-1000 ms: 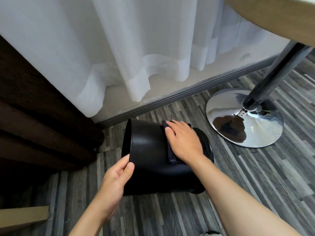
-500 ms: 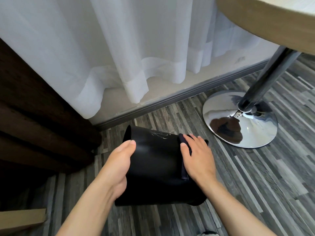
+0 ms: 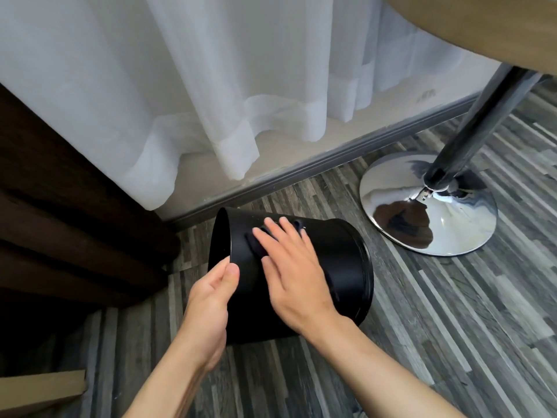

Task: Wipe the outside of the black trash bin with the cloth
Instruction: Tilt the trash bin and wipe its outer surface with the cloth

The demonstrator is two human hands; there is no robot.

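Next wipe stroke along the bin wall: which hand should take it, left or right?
Right. The right hand already lies flat on the dark cloth, pressed against the wall of the black trash bin. The left hand pinches the open rim and looks better left steadying the tipped bin.

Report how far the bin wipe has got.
Done: nothing can be confirmed; the black trash bin shows no clear clean-versus-dirty difference. In hand: it lies on its side on the floor, the left hand gripping its rim while the right hand presses the dark cloth flat against the upper wall near the opening. Left: the underside, against the floor.
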